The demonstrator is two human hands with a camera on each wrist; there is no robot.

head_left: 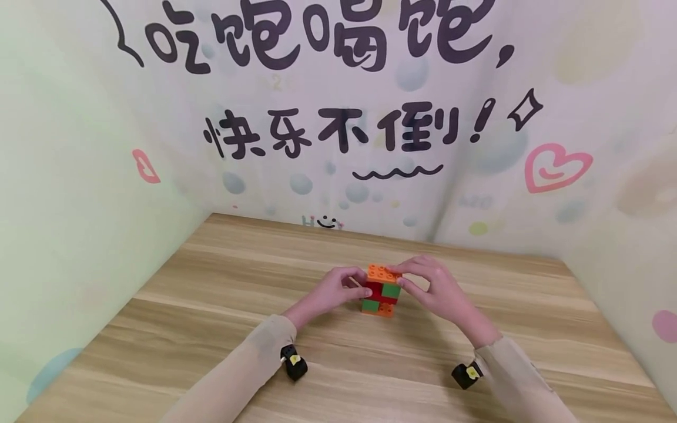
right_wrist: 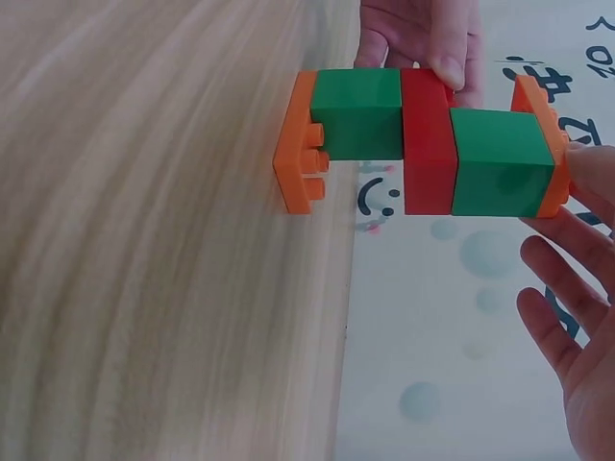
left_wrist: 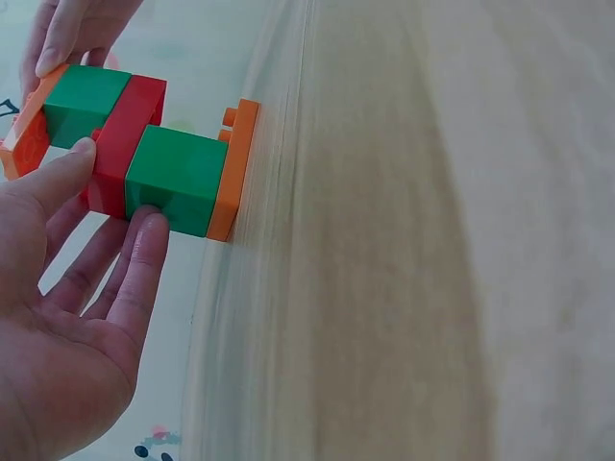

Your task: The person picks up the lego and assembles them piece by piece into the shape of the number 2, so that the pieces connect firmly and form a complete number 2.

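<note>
A small stack of toy building bricks stands upright on the table in the head view. Its bottom is an orange studded plate (head_left: pixel 385 312), then a green brick (left_wrist: pixel 178 178), a red brick (right_wrist: pixel 429 144), another green brick (right_wrist: pixel 503 161) and an orange top plate (head_left: pixel 382 272). My left hand (head_left: pixel 333 289) holds the red brick, thumb on its near side, with fingertips by the lower green brick. At the upper right, my right hand (head_left: pixel 438 286) pinches the orange top plate between thumb and fingers. The green bricks sit at opposite sides of the red one.
The wood-grain table (head_left: pixel 338 376) runs back to a printed wall sheet (head_left: pixel 296 194) close behind the stack. Similar sheets rise at left and right. Each sleeved wrist carries a small black camera (head_left: pixel 294 363).
</note>
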